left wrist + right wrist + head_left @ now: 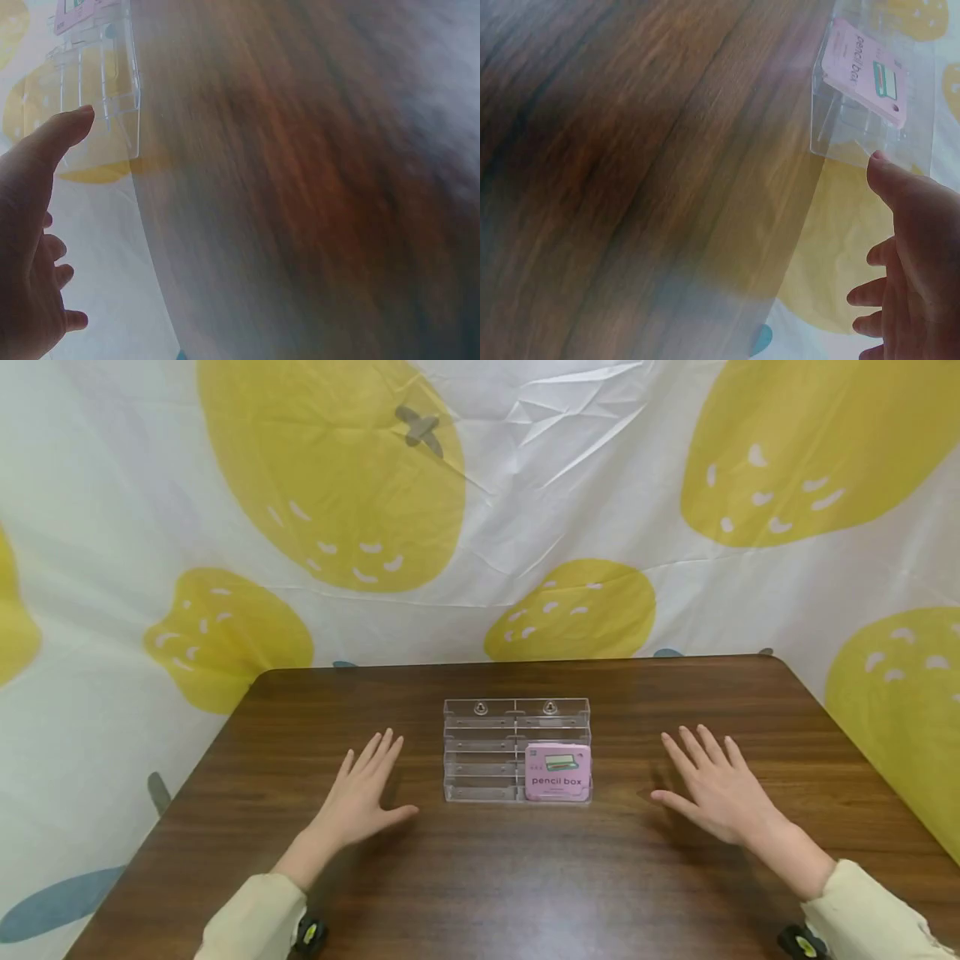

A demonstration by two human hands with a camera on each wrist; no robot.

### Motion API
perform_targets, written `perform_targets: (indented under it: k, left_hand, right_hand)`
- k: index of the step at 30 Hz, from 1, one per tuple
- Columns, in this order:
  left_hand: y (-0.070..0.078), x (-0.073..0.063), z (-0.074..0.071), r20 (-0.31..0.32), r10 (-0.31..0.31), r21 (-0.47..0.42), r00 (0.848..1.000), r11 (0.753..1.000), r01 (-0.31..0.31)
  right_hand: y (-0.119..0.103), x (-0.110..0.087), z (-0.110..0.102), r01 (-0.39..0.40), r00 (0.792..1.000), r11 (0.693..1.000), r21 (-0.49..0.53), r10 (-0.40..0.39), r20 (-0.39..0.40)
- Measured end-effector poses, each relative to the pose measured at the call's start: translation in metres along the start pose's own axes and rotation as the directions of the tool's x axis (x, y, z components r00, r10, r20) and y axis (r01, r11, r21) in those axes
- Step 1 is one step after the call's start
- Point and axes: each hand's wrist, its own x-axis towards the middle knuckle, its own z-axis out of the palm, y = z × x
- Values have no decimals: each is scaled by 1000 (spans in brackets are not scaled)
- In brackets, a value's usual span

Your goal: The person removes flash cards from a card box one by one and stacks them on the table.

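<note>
A clear plastic tiered card rack [480,752] with two columns of pockets stands near the middle of the table. In its bottom right pocket sits a stack of pink cards [558,772]; the front one reads "pencil box" and pictures a green case. My left hand [360,802] is to the left of the rack, fingers spread and straight, holding nothing. On the other side, my right hand [716,789] is spread in the same way, also with nothing in it. Both hands are apart from the rack. The right wrist view shows the pink cards [864,73] beyond the thumb.
The dark wooden table [480,885] has rounded far corners. Behind it and at both sides hangs a white curtain [540,468] printed with yellow fruit. Pale sleeves [255,918] cover both forearms, and a dark wrist device [309,935] shows below the left one.
</note>
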Motion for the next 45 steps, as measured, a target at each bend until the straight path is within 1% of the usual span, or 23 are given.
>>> perform_targets:
  k: [5, 9, 12, 16, 23, 36, 45]
  left_hand:
    - [2, 6, 2, 1, 32, -1, 999, 999, -32]
    - [3, 9, 5, -15, 55, -3, 998, 998, -56]
    - [4, 11, 8, -16, 67, -11, 998, 998, -67]
    - [7, 13, 10, -11, 73, -23, 997, 997, -74]
    - [12, 16, 13, -33, 86, -50, 996, 995, -87]
    - [19, 22, 17, -36, 113, -37, 993, 993, -115]
    - [22, 29, 19, -86, 145, -4, 986, 989, -145]
  right_hand:
    - [-4, 1, 1, 0, 1000, 1000, 0, 0, 24]
    - [-8, 1, 1, -3, 999, 1000, 12, 2, 37]
    - [-10, 2, 1, -5, 999, 1000, 16, 4, 38]
    - [-13, 2, 1, 3, 999, 1000, 16, -4, 35]
    - [-17, 4, 2, 7, 999, 1000, 27, -8, 34]
    - [-23, 4, 5, 17, 1000, 999, 33, -18, 25]
    - [-27, 8, 4, 40, 999, 999, 36, -39, -5]
